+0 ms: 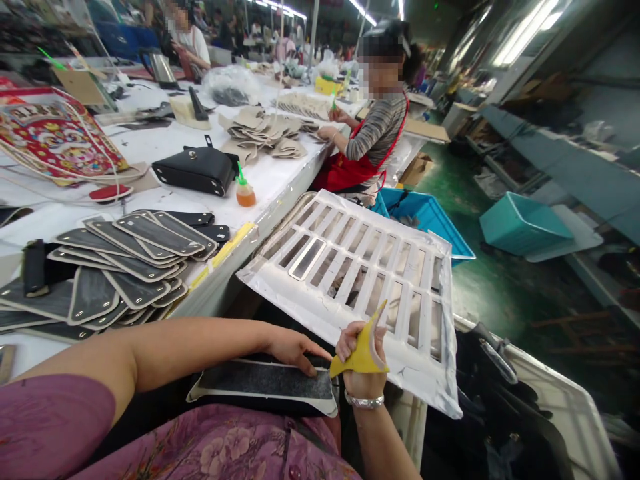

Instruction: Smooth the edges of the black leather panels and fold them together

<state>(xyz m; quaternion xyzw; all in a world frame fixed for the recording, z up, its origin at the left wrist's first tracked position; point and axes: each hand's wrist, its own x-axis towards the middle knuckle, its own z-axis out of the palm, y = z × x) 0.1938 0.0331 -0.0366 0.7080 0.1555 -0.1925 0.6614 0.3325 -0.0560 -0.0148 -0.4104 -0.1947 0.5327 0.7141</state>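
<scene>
Across my lap lies a dark panel (265,381) with a pale edge. My left hand (297,350) rests on its right part, fingers stretched and spread, with the fingertips near a yellow piece (367,350). That curved yellow piece is wrapped in my right hand (361,353), just past the panel's right end; its lower left tip comes close to the panel's corner. A silver bracelet (365,401) circles my right wrist. Whether the yellow piece touches the panel I cannot tell.
A white slatted rack (400,293) stands ahead, holding one small strip (307,259). Stacked dark panels (150,240), a black bag (195,170) and an orange bottle (245,195) lie on the left table. A person (375,127) in a red apron sits beyond; a bin (575,407) is at right.
</scene>
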